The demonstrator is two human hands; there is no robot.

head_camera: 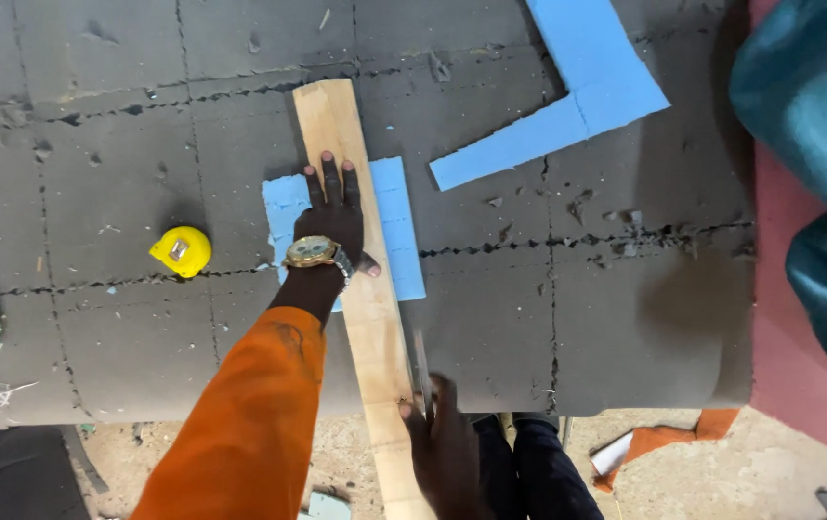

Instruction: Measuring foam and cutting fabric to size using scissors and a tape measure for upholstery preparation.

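A long wooden plank (336,120) lies lengthwise over a small blue foam rectangle (399,226) on a dark grey foam slab (115,164). My left hand (334,217), with a gold watch and an orange sleeve, presses flat on the plank above the blue piece, fingers spread. My right hand (444,443) is blurred at the plank's near end. It grips a thin blade (422,371) that stands against the plank's right edge.
A yellow tape measure (182,250) sits on the slab to the left. An L-shaped blue foam strip (577,91) lies at the far right. Teal fabric (818,144) and a pink sheet (799,366) border the right side. Below is a sandy floor with scraps.
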